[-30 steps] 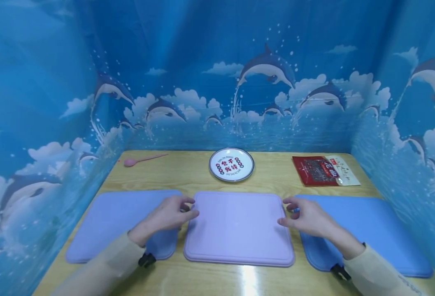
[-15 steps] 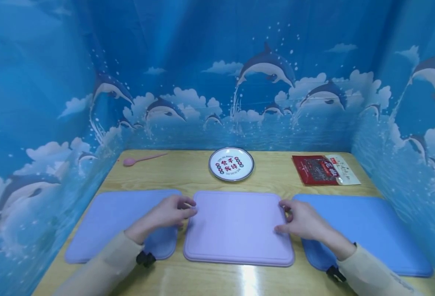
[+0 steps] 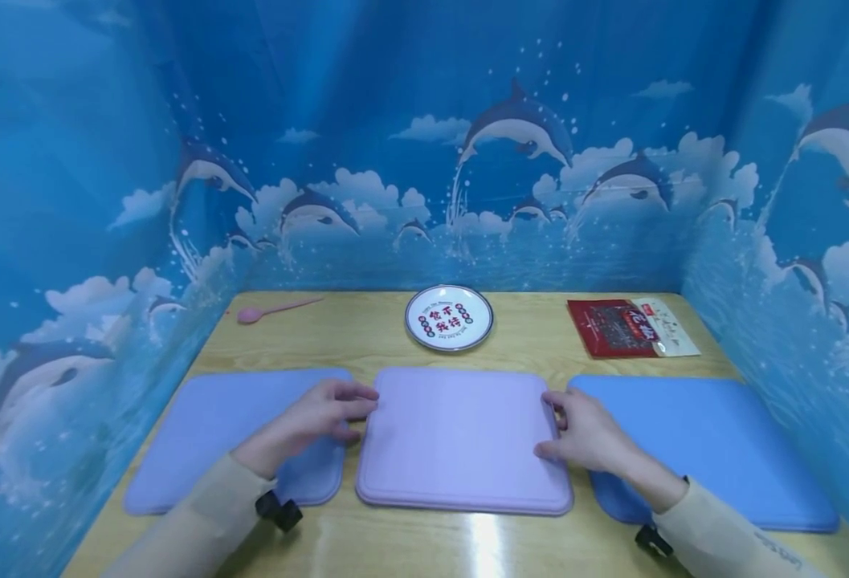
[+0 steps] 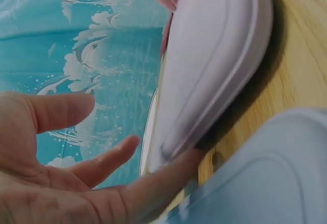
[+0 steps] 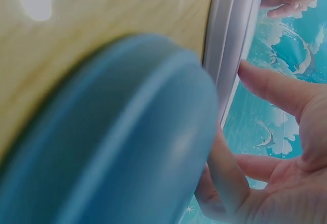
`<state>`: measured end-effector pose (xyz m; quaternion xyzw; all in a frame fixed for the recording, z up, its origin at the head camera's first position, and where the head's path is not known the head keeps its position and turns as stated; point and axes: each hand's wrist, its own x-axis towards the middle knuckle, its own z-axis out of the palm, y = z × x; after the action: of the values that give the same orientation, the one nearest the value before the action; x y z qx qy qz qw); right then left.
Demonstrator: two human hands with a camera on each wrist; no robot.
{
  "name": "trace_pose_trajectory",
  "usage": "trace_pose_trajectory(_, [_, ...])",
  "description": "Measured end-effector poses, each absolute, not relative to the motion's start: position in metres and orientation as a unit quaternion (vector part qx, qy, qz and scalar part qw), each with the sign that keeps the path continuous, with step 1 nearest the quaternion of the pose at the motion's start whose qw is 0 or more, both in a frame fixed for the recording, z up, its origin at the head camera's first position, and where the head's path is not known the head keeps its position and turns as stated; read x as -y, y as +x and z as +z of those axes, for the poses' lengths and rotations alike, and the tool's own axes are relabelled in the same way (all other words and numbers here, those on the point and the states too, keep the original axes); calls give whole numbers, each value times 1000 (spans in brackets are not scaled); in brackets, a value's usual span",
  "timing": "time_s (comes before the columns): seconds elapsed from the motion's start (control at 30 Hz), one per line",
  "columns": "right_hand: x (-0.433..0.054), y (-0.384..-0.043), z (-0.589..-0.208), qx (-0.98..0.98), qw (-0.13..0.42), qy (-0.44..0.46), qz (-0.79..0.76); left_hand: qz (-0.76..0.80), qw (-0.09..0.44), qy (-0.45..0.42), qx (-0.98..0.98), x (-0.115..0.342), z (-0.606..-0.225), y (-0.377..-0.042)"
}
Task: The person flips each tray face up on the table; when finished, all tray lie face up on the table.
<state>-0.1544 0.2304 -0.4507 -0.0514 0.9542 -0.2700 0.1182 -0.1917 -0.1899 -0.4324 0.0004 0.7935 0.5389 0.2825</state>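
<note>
A lilac rectangular board [image 3: 463,437] with rounded corners and a raised rim lies in the middle of the table, between both hands. My left hand [image 3: 323,419] is by its left edge, fingers loosely extended; in the left wrist view one fingertip [image 4: 191,157] overlaps the lilac rim. At the opposite edge is my right hand [image 3: 589,429], thumb and fingers spread apart. The right wrist view has its thumb tip [image 5: 248,70] right at the rim, while other fingertips are partly hidden behind a blue board [image 3: 706,449]. Under the left forearm lies a periwinkle board [image 3: 243,421].
Behind the boards on the wooden table [image 3: 352,329] stand a round white plate [image 3: 449,319] with red lettering, a pink spoon [image 3: 251,315] at left and a red packet [image 3: 622,328] at right. A dolphin-printed curtain [image 3: 424,144] encloses the back and sides.
My right hand has shifted left, its thumb now over the lilac board's edge. The left hand has drawn slightly left and its fingers have turned. The boards look unmoved.
</note>
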Motion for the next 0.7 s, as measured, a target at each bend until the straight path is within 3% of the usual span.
trace_pose_trajectory(0.37, [-234, -154, -452, -940, 119, -41, -316, 545, 204, 2, -813, 190, -434, -198])
trace_pose_trajectory(0.7, [-238, -151, -452, -911, 131, -34, -390, 550, 205, -21, -810, 194, -418, -202])
